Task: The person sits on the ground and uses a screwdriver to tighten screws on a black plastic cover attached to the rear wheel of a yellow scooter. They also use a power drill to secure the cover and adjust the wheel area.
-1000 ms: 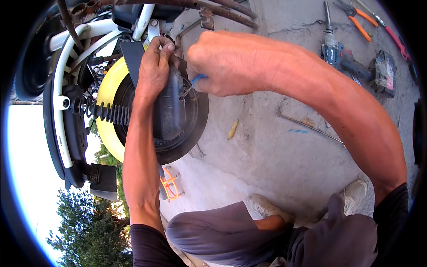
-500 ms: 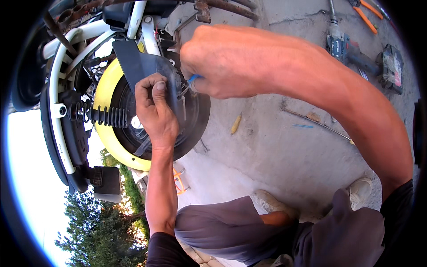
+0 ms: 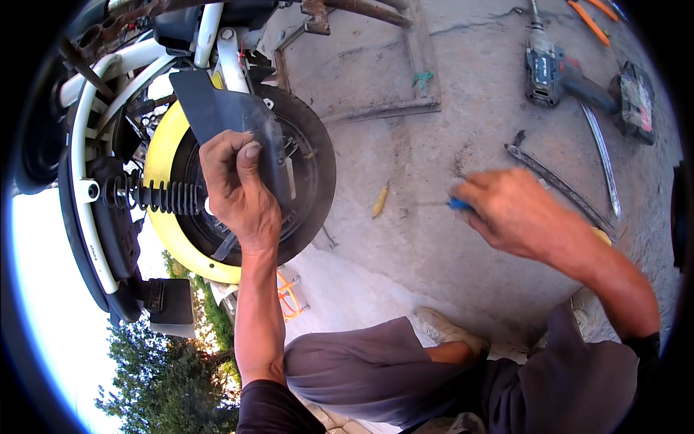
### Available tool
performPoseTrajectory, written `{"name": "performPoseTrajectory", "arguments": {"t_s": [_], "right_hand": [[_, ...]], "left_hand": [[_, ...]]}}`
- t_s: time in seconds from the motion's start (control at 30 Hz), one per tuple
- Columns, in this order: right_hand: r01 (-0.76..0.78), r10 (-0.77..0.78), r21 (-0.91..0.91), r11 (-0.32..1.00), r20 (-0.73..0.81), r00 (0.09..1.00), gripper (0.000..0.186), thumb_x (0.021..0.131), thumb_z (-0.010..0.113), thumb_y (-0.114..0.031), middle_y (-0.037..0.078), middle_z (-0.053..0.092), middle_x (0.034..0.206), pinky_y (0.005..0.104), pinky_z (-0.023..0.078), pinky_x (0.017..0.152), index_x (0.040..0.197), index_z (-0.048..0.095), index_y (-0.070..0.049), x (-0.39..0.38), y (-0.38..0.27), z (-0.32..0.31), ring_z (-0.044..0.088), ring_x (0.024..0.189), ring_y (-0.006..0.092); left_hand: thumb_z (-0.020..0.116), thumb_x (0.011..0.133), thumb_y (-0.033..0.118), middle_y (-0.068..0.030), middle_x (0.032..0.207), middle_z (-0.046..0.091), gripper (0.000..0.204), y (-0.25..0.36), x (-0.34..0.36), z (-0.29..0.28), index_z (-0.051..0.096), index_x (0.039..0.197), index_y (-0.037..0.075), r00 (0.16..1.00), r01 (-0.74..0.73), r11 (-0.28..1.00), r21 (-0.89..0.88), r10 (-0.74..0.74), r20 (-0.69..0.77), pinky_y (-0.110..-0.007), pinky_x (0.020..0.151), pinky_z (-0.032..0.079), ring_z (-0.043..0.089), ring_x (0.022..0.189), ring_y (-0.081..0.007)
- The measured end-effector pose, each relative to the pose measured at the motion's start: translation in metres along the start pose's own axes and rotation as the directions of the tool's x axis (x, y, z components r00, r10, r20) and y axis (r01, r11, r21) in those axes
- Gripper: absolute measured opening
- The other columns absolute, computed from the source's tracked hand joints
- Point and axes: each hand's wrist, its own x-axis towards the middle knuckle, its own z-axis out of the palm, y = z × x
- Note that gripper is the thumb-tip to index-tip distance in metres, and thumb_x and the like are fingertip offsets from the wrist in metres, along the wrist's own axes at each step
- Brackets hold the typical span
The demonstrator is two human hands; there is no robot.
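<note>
My left hand (image 3: 242,192) is closed at the near edge of a dark plastic guard (image 3: 235,108), its thumb bent over the curled fingers; the fingertips are hidden. Behind the guard stands a wheel with a black tyre (image 3: 318,173) and a yellow fender (image 3: 160,155). Well to the right of the wheel, over the concrete, my right hand (image 3: 510,210) is closed around a blue-handled screwdriver (image 3: 458,204). Its thin shaft points left toward the wheel and is blurred by motion.
A coil spring shock absorber (image 3: 163,197) and a white frame tube (image 3: 83,224) are left of the wheel. On the concrete lie a yellow handle (image 3: 381,201), a cordless impact driver (image 3: 546,76), a dark bar (image 3: 560,188), a shiny metal bar (image 3: 602,159) and orange-handled pliers (image 3: 589,23). A rusty metal frame (image 3: 383,111) lies at the back.
My right hand has drawn away from the guard, moving right and nearer with the blue-handled screwdriver. My left hand stays at the guard, shifted slightly left in the view.
</note>
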Motion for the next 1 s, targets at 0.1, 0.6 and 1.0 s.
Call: {"name": "performPoseTrajectory", "arguments": {"t_s": [0.1,0.6,1.0], "right_hand": [[-0.157,0.169,-0.11,0.982,0.109,0.98,0.025,0.086,0.075,-0.014,0.016,0.071,0.094,0.048,0.057,0.079,0.105,0.069,0.001,-0.046,0.009,0.041,0.07,0.093,0.036],[-0.617,0.49,-0.437,0.655,-0.376,0.786,0.049,0.08,0.081,-0.008,0.013,0.059,0.131,0.0478,0.048,0.097,0.125,0.062,-0.009,-0.192,0.024,-0.009,0.059,0.119,0.0347],[-0.576,0.518,-0.073,0.814,-0.355,0.778,0.036,0.086,0.073,0.002,0.015,0.065,0.104,0.0405,0.052,0.08,0.122,0.068,-0.001,-0.207,0.005,-0.036,0.065,0.09,0.0315]], "left_hand": [[0.065,0.102,-0.004,-0.01,0.108,0.067,0.008,0.001,-0.002,0.008,0.068,0.109,-0.003,1.0,-0.025,0.995,-0.093,0.024,-0.009,-0.029,0.092,0.052,0.064,0.101,-0.0178],[0.069,0.101,-0.006,-0.0069,0.115,0.068,0.018,0.005,-0.006,0.005,0.068,0.119,-0.003,0.998,-0.046,0.993,-0.111,0.051,0.042,-0.025,0.096,0.053,0.064,0.104,-0.0116],[0.064,0.104,0.001,-0.0086,0.106,0.067,0.007,0.018,0.008,0.0,0.068,0.109,-0.001,0.991,0.025,0.999,0.019,-0.028,0.131,-0.03,0.088,0.053,0.065,0.097,-0.0166]]}}
